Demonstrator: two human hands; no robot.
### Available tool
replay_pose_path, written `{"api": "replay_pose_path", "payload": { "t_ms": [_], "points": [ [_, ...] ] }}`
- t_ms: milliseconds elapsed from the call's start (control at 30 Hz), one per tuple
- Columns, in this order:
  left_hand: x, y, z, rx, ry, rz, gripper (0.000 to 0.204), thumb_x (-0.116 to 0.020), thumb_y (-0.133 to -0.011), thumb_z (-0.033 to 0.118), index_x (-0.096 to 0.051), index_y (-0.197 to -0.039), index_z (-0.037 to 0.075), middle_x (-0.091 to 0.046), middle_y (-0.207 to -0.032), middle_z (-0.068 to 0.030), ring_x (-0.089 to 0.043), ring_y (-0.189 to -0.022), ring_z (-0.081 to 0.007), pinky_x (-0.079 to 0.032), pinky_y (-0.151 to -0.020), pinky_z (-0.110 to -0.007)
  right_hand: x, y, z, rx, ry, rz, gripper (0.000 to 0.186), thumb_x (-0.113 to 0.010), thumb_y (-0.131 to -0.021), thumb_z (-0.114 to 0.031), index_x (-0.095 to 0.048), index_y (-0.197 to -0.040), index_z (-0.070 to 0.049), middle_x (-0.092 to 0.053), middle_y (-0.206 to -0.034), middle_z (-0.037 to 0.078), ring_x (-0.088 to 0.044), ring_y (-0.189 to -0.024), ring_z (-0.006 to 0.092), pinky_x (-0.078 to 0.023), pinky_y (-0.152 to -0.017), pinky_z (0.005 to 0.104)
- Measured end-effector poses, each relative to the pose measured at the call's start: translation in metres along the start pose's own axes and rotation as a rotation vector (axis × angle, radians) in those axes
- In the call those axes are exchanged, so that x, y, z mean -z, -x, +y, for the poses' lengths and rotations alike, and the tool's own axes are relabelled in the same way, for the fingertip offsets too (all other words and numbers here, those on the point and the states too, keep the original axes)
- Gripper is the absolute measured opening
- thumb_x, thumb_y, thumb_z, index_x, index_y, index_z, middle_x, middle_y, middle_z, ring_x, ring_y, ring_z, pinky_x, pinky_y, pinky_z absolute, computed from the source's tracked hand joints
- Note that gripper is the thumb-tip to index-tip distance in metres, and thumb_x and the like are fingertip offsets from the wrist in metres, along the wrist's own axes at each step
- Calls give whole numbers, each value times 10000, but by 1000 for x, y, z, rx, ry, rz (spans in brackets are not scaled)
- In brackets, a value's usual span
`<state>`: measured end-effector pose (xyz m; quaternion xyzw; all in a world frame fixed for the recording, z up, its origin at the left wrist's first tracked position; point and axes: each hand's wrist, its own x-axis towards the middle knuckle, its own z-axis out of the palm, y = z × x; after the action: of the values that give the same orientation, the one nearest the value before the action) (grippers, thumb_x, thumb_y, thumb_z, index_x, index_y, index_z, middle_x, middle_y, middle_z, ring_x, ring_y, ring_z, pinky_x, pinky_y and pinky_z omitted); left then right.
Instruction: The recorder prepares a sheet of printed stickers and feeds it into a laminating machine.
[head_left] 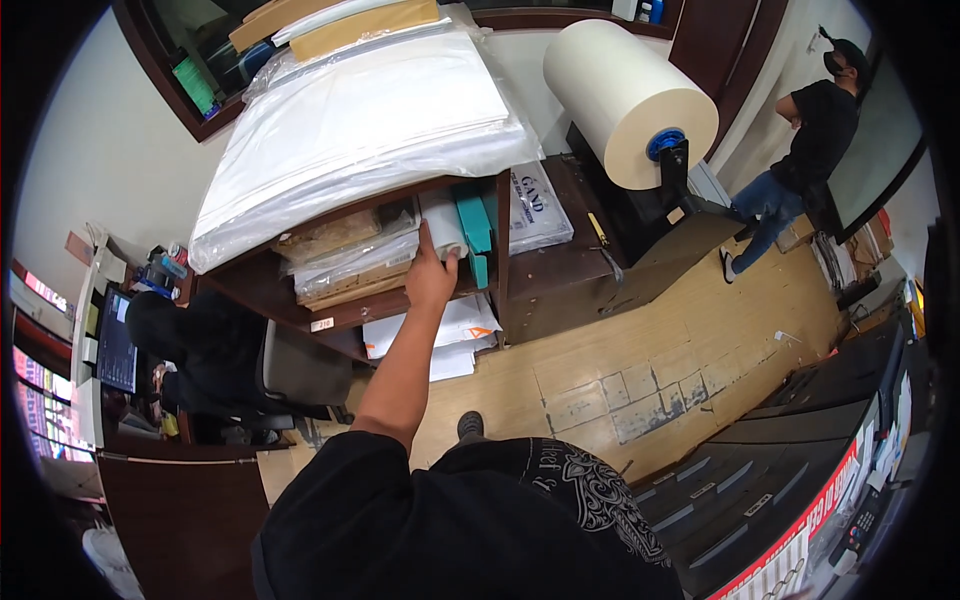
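Observation:
My left hand (pixel 432 278) reaches into the open shelf of a dark wooden cabinet (pixel 345 205). Its thumb and forefinger are on the end of a white paper roll (pixel 443 222), gripping it; the other fingers are partly hidden. To the right of the roll stand teal boxes (pixel 473 222). Left of it lies a stack of plastic-wrapped paper packs (pixel 355 265). My right hand does not show.
Large wrapped white sheets (pixel 370 110) cover the cabinet top. A big cream roll (pixel 620 100) sits on a black stand to the right. One person (pixel 815 130) stands far right; another (pixel 215 345) sits at a monitor, left. Dark drawers (pixel 720 500) line the lower right.

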<state>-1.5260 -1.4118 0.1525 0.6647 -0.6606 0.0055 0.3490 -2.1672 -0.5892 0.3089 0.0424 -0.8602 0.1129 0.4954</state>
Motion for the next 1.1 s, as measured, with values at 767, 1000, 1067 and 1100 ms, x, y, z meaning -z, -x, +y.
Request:
{"api": "replay_pose_path", "payload": {
  "t_ms": [767, 1000, 1067, 1100],
  "points": [
    [348, 96, 21, 316, 1151, -150, 460, -429, -893, 145, -629, -1215, -116, -720, -1012, -166, -691, -877, -199, -536, -802, -284, 275, 217, -691, 1695, -1752, -941, 947, -847, -720, -442, -422, -1477, -63, -478, -1477, 186, -466, -1347, 388, -376, -1108, 518],
    [289, 118, 27, 109, 1449, -344, 787, -547, -920, 679, -532, -1284, -18, -665, -1068, -132, -645, -946, -218, -519, -887, -345, 233, 245, -678, 1421, -1726, -1459, 920, -871, -662, -319, -450, -1443, -78, -588, -1339, 207, -599, -1190, 391, -489, -1002, 453],
    [261, 125, 55, -249, 1014, -221, 1001, -691, -806, 695, -405, -1439, -24, -609, -1292, -168, -610, -1180, -295, -465, -1031, -389, 215, 265, -671, 1277, -1813, -1322, 897, -888, -644, -280, -471, -1414, -83, -586, -1339, 203, -595, -1202, 388, -488, -1004, 455],
    [250, 127, 66, -362, 858, -224, 1037, -760, -772, 629, -356, -1475, -18, -584, -1343, -178, -591, -1226, -314, -451, -1054, -401, 207, 274, -665, 1212, -1873, -1302, 890, -893, -642, -259, -468, -1403, -80, -585, -1341, 201, -593, -1208, 388, -489, -1008, 457]
  ]
}}
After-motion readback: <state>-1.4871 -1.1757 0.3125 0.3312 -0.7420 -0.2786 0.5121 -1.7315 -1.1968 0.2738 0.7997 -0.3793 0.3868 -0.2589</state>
